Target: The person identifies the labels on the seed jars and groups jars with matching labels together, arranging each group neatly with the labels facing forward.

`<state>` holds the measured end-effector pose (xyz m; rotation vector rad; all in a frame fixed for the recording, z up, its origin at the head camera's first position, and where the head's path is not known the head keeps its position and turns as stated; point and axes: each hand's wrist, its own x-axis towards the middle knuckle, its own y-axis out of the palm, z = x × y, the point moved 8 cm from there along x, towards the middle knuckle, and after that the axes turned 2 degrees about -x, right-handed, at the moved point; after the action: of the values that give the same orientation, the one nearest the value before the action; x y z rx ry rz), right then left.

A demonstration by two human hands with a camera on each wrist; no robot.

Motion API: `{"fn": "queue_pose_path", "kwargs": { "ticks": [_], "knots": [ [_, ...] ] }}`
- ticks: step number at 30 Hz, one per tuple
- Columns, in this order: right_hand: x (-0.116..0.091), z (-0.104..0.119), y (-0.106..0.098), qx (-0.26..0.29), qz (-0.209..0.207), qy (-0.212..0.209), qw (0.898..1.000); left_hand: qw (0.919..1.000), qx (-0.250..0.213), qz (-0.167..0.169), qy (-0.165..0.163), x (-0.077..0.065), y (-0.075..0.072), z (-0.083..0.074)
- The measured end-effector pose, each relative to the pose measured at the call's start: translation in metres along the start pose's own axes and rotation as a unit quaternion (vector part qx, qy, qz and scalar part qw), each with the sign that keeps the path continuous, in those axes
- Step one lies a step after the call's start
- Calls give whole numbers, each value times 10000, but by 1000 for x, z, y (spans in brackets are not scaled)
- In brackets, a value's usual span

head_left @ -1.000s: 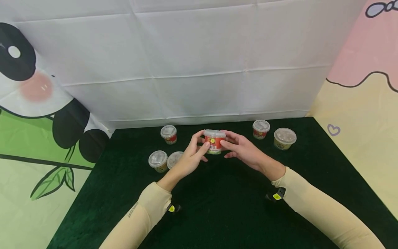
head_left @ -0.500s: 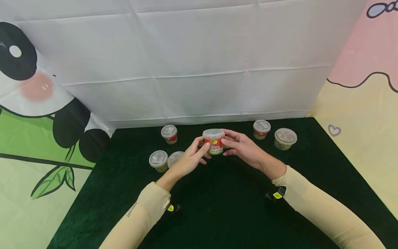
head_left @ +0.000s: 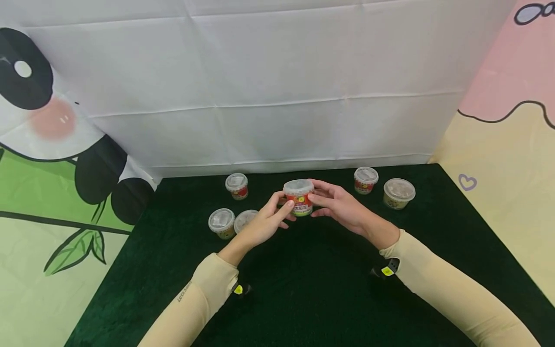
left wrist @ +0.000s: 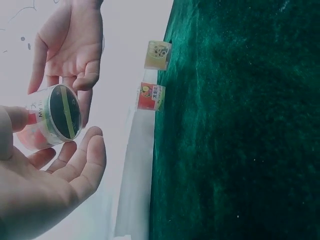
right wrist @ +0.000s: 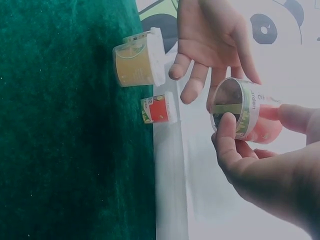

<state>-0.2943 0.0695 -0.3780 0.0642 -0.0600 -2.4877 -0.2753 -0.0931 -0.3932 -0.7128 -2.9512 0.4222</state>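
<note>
A small clear tub (head_left: 300, 198) with a red and green label and a translucent lid is held up over the green cloth between both hands. My left hand (head_left: 265, 220) grips its left side, thumb on the front of the label. From the right, my right hand (head_left: 340, 209) grips the same tub, thumb near the label's edge and fingers behind. In the left wrist view the underside of the tub (left wrist: 65, 111) shows dark contents with a pale green strip across it. The right wrist view has a fingertip against the base of the tub (right wrist: 245, 110).
Left of the hands stand a red-labelled tub (head_left: 237, 186), a yellowish tub (head_left: 222, 223) and another lidded tub (head_left: 244, 220), partly behind the left hand. At the back right are a red-labelled tub (head_left: 365, 180) and a yellowish tub (head_left: 398, 193). A white cloth wall (head_left: 277, 96) rises behind.
The held tub has turned slightly between the fingers, its label facing further round, and it sits a little more to the right than a second ago. The other tubs stay put.
</note>
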Motion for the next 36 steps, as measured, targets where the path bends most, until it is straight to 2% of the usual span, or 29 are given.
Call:
{"fn": "queue_pose_path", "kwargs": {
  "ticks": [24, 36],
  "knots": [
    [1, 0, 0, -13, 49, 46, 10000, 9999, 144, -23, 86, 0, -2, -3],
    [10, 15, 6, -136, 187, -92, 9997, 9991, 380, -132, 161, -3, -17, -15]
  ]
}}
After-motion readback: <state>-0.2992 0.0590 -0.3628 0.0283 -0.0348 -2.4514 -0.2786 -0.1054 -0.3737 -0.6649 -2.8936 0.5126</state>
